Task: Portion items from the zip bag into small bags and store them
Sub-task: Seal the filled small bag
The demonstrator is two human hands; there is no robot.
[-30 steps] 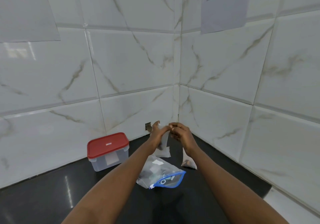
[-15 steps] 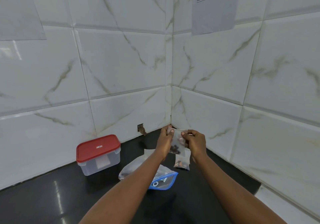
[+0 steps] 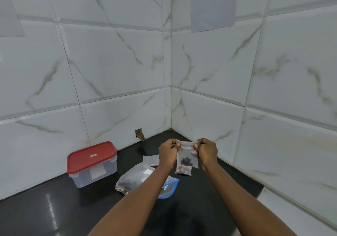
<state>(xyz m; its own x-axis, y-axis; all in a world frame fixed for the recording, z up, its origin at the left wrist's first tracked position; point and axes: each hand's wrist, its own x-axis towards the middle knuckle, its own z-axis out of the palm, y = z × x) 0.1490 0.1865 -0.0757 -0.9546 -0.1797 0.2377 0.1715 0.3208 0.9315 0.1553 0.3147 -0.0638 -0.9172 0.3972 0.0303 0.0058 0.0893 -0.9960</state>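
your left hand (image 3: 168, 150) and right hand (image 3: 207, 152) each pinch a top corner of the small clear bag (image 3: 187, 160), holding it upright above the black tabletop (image 3: 54, 208) near the wall corner. dark bits sit in its lower half. just below it a second filled bag (image 3: 183, 172) lies flat. the zip bag (image 3: 135, 180), blue at its edge, lies partly under your left forearm, with an empty flat bag (image 3: 151, 160) just beyond. well left stands a clear box (image 3: 94, 174), its red lid (image 3: 91, 156) on.
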